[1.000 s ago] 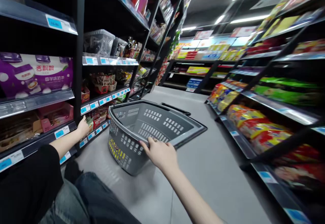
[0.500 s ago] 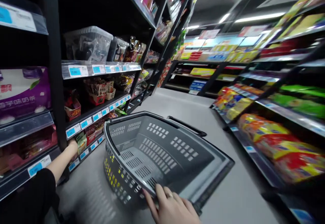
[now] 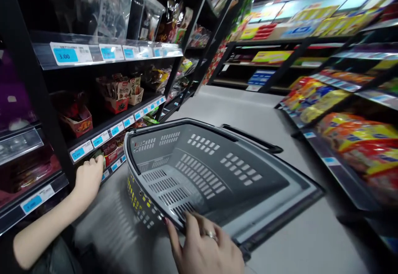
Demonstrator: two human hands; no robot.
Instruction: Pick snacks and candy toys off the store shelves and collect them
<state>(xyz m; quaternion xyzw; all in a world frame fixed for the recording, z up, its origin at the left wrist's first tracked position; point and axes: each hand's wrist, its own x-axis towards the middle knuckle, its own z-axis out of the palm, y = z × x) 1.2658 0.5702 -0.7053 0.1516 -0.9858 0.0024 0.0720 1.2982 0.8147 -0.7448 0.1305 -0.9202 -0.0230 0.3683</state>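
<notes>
The right hand (image 3: 208,245) is closed over the near rim of the grey basket (image 3: 214,164), thumb outside and fingers inside; the basket stands tipped open toward the viewer beside the left-hand shelves, its slotted bottom in sight, the inside just behind the near wall hidden; the left hand (image 3: 88,176) reaches to the lowest shelf, fingers curled together at a greenish packet (image 3: 104,162), and whether they grip it or only touch it I cannot tell; the step in hand looks like a reach along that shelf with the basket held close by, and the next move would call for a sure pinch in the narrow space under the shelf edge; just beyond the fingers stand small red boxes (image 3: 112,156), partly cut off from view; on the shelf above, an open red box (image 3: 81,127) holds dark packets, and farther along another red carton (image 3: 117,105) and a pale carton (image 3: 137,97) hold upright sachets; higher up is a clear tub (image 3: 116,13), its contents blurred; across the aisle lie red and yellow bags (image 3: 367,141); farthest off, a yellow box (image 3: 272,56) sits on the end shelves.
</notes>
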